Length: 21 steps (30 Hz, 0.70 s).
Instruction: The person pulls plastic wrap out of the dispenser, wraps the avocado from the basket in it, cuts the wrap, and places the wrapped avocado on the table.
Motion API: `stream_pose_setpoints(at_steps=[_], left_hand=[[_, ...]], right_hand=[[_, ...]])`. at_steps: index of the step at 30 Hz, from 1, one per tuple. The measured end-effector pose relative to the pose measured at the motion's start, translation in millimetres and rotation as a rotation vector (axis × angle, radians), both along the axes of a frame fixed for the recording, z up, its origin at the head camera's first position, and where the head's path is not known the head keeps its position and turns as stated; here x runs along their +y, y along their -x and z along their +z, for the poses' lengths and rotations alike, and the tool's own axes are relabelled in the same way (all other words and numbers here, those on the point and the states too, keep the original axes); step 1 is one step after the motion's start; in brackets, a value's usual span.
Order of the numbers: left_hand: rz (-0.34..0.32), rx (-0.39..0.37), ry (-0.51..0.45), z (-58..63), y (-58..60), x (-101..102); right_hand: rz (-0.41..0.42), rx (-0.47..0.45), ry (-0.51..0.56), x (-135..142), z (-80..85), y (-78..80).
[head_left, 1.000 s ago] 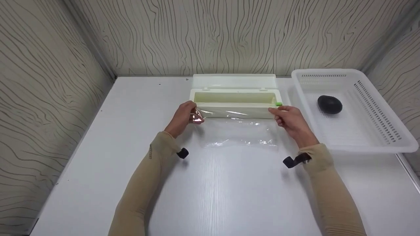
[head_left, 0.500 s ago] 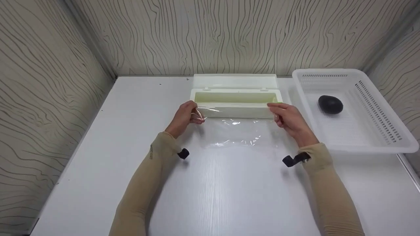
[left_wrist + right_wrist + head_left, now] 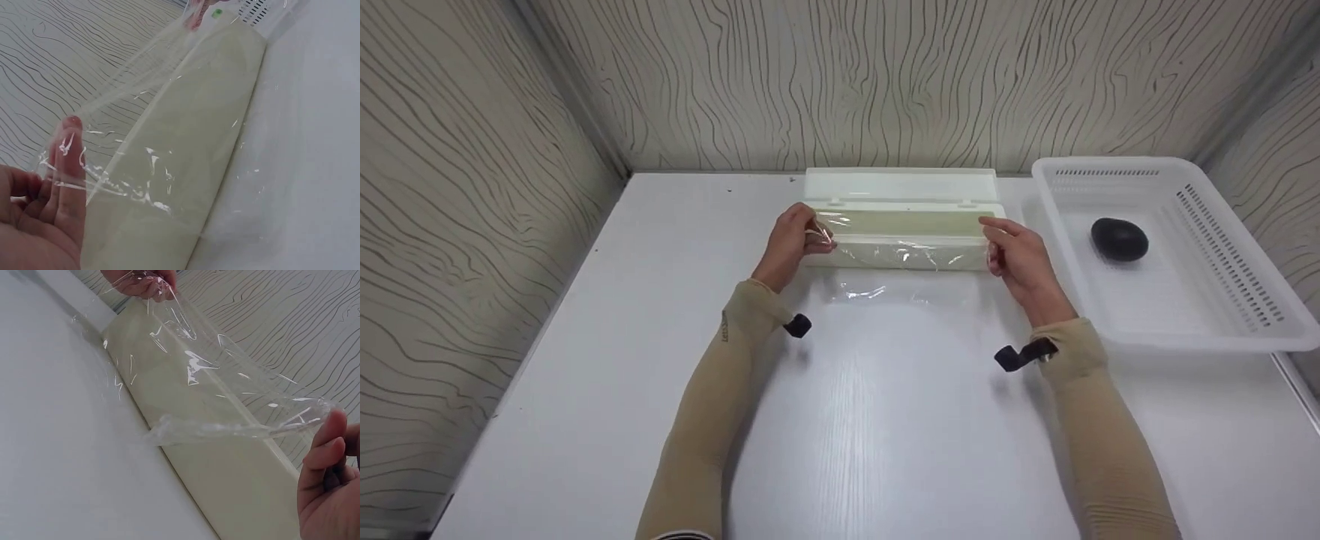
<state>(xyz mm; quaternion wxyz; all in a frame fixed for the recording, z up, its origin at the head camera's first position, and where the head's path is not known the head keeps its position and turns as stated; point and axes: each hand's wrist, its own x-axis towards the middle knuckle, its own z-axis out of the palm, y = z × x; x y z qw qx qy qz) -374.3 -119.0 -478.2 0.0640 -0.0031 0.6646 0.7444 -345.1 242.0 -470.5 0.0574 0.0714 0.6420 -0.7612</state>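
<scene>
A sheet of clear plastic wrap [image 3: 194,371] is stretched between both hands over a pale cream wrap dispenser box [image 3: 225,478]. My left hand [image 3: 791,240] pinches the sheet's left corner between thumb and index finger, above the box's left end. On the other side, my right hand [image 3: 1024,262] pinches the right corner close to the box's right end. The wrap's loose part hangs in front of the box, wrinkled and shiny. The box's lid [image 3: 900,184] is raised at the back. A small green piece [image 3: 217,13] shows at the box's far end in the left wrist view.
A white perforated basket [image 3: 1177,330] stands on the right of the white table [image 3: 847,435], with a smooth black oval object [image 3: 1119,240] inside. Wood-grain panels [image 3: 840,82] rise behind the table and on both sides.
Both hands have raised the wrap and moved it back toward the box, the left hand more so. The wrap's front edge has drawn back from the table toward the box.
</scene>
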Motion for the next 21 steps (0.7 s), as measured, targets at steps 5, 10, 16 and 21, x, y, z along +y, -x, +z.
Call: stream_pose_setpoints(at_steps=[5,10,16,21], left_hand=[[0.032,0.015,-0.019,6.8,9.2,5.1],[0.061,0.004,-0.04,12.8,17.2,9.3],[0.079,0.006,-0.043,19.4,24.1,11.8],[0.087,0.006,-0.046,25.3,26.7,13.5]], right_hand=[[-0.038,0.025,0.088,-4.3,6.8,4.9],[-0.07,0.021,0.125,-6.7,14.4,7.9],[-0.092,0.018,0.169,-8.4,21.3,12.3],[-0.097,0.022,0.183,-10.8,27.2,16.1]])
